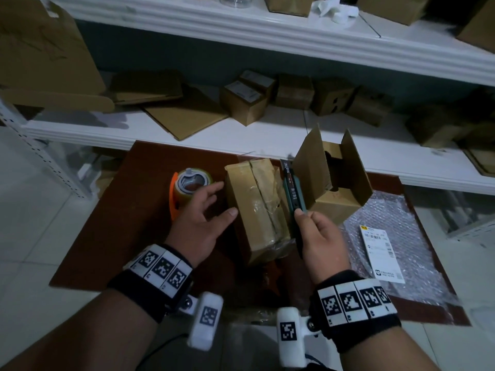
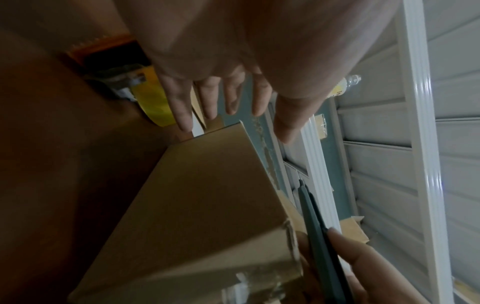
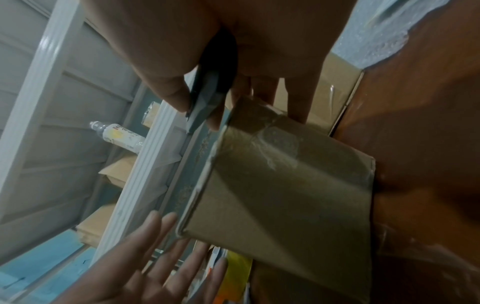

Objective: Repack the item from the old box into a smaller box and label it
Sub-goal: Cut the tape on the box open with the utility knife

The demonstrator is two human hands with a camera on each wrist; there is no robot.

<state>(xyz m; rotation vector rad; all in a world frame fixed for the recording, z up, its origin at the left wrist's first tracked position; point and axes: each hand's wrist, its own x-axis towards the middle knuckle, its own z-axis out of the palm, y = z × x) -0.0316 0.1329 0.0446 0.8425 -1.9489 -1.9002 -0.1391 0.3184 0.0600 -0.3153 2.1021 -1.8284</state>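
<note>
Bubble wrap [image 1: 401,234], crinkled, at 4 o'clock under printed white label [image 1: 381,251]. Right hand [image 1: 320,242] pinches slim grey-green utility knife [image 1: 293,194]. Left hand [image 1: 202,223] fingers spread, empty, beside taped cardboard old box [image 1: 254,207] at centre. Smaller box [image 1: 334,180], flaps up, 1 o'clock. Tape dispenser [image 1: 187,187], round, 10 o'clock.

stockroom | white shelving [image 1: 267,28] | cardboard boxes [image 1: 246,103]
</note>
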